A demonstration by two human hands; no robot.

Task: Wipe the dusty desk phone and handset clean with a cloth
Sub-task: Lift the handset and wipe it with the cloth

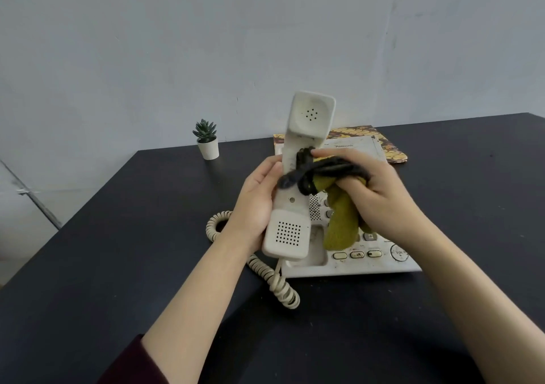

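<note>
plant (206, 139) – well left of phone | left hand (256, 203) – grasps handset (298, 177), upright above phone | right hand (374, 187) – clenched round cloth (339, 215), rubbing handset middle | phone (368, 261) – on desk (88, 265), buttons grimy (wiping unfinished; base seemingly left)

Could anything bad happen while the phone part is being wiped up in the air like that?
Maybe. The left hand holds the handset above the phone, so a slip could drop it onto the buttons. The curly cord links them, so lifting higher might drag the phone. The right hand rubs with the cloth, whose loose end hangs over the phone and might press a button.
</note>
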